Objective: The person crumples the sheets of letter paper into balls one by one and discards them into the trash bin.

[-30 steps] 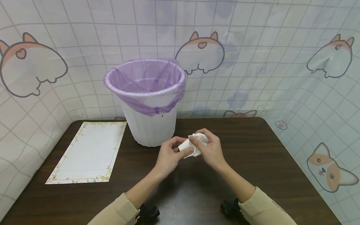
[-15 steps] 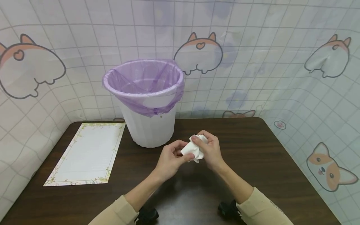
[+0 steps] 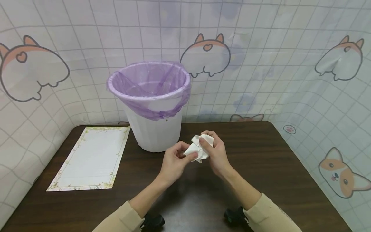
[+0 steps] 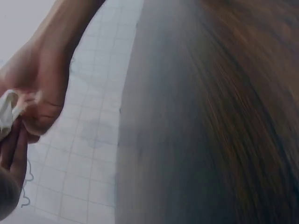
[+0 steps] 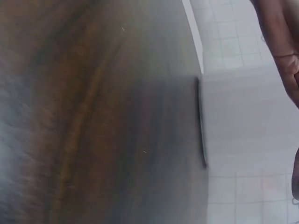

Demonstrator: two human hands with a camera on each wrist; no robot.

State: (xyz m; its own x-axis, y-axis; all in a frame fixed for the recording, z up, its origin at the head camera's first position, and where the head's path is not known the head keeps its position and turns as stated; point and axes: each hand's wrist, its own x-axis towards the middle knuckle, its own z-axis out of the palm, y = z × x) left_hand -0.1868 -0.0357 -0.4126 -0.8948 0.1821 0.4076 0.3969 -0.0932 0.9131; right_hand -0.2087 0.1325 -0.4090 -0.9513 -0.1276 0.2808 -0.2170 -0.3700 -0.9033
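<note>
A crumpled white tissue (image 3: 200, 147) is held between both hands above the table in the head view. My left hand (image 3: 173, 161) pinches its left end with thumb and fingers. On the other side, my right hand (image 3: 218, 158) grips it, thumb on top and fingers behind. The left wrist view shows a piece of the tissue (image 4: 6, 114) at the left edge, among fingers. Only part of a hand (image 5: 282, 42) enters the right wrist view, at its right edge; the tissue is out of sight there.
A white trash bin (image 3: 155, 133) lined with a purple bag (image 3: 156, 113) stands behind the left hand. Left of it, a white sheet with a floral border (image 3: 90, 158) lies on the dark wooden table (image 3: 261, 167). A patterned cloth (image 3: 261, 64) surrounds the back and sides.
The tissue has turned and been reshaped slightly between the fingers. Both hands dipped a little, then rose again, keeping hold of it. The bin and sheet stay put.
</note>
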